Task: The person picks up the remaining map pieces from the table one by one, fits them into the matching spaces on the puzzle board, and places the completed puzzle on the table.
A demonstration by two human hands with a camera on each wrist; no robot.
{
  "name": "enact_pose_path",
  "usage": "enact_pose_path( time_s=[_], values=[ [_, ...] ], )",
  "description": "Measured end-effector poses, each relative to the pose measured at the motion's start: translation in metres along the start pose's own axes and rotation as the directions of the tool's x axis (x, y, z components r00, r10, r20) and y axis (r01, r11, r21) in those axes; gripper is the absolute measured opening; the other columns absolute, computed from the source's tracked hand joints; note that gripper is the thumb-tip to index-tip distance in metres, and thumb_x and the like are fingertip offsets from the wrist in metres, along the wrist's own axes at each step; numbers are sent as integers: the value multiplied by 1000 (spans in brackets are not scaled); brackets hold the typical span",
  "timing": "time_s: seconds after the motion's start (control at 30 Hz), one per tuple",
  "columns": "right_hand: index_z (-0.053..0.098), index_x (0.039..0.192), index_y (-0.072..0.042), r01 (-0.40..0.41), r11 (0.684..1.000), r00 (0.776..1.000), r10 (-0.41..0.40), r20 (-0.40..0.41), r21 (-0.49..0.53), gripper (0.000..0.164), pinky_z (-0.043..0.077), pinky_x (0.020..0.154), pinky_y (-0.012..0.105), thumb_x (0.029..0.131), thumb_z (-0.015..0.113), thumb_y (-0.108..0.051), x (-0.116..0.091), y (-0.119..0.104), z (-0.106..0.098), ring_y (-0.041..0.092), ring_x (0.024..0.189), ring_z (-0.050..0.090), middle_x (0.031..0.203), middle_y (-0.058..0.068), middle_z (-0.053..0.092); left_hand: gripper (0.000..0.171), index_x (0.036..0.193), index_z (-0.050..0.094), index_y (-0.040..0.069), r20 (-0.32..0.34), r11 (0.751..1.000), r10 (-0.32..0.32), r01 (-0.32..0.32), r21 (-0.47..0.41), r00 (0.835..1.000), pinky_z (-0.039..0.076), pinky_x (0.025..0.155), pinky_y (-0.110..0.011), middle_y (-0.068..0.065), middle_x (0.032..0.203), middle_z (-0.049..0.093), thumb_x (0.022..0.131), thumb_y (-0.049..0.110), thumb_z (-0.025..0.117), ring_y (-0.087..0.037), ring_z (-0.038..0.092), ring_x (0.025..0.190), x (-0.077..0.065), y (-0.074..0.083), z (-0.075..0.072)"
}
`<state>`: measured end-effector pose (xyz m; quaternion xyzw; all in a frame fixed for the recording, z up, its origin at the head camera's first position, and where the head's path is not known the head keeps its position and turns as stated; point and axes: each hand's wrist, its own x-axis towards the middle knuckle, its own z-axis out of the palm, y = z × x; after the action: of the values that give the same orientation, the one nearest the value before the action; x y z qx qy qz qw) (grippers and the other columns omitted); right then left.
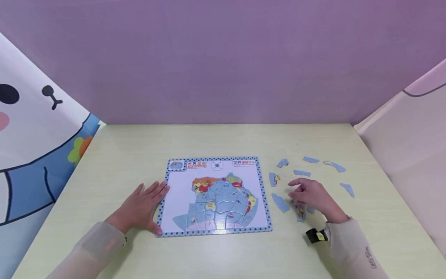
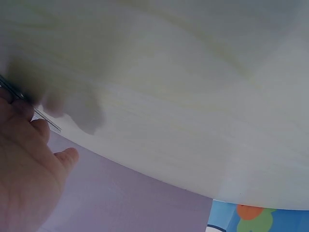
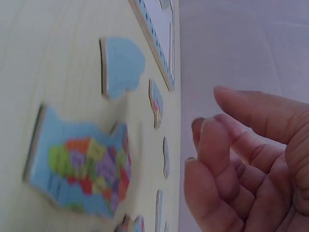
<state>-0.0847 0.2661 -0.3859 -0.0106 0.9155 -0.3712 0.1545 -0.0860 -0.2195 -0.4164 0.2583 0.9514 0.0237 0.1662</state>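
Note:
A world-map jigsaw board (image 1: 177, 190) with a dotted blue border lies on the table, partly filled with joined pieces (image 1: 224, 197). My left hand (image 1: 143, 203) rests spread along the board's left edge, fingertips and thumb touching the border. Over the loose pieces on the right hovers my right hand (image 1: 311, 195), fingers loosely bent and thumb apart. In the right wrist view nothing sits between the fingers and thumb. Below that hand lies a many-coloured map piece (image 3: 91, 169), partly covered by it in the head view. A plain blue piece (image 1: 280, 203) lies between it and the board.
More loose pieces lie to the right: a blue-and-yellow one (image 1: 273, 179), a curved one (image 1: 335, 166), a strip (image 1: 302, 173) and a small one at the far right (image 1: 347, 190). A purple panel (image 1: 223, 62) closes off the table's (image 1: 139, 143) back edge.

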Motion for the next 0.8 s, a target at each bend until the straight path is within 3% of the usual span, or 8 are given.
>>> enact_pose_path(
  time_s=[0.27,0.43,0.8],
  values=[
    [59,116,8,47,998,998,-49,-39,-46,36,44,55,29,88,68,-13,-2,21,-15,18,62,57,74,2,62,126,147,32,0,-13,1000,2,-2,-4,1000,12,108,-67,-17,154,28,54,72,75,-41,20,141,-1,0,2],
    [60,116,7,98,995,994,-99,-37,-18,33,48,61,26,89,67,-9,-3,34,-23,19,67,61,78,4,65,126,148,32,0,-15,1000,1,-1,1,1000,12,108,-66,-17,154,28,54,73,75,-41,20,141,-1,1,2],
    [60,116,8,128,992,989,-128,-74,-13,34,47,63,22,88,68,-10,-5,55,-35,9,71,53,83,4,63,126,147,32,1,-29,1000,6,-5,19,1000,12,108,-66,-17,154,29,54,74,74,-40,21,141,0,0,4]
  ],
)
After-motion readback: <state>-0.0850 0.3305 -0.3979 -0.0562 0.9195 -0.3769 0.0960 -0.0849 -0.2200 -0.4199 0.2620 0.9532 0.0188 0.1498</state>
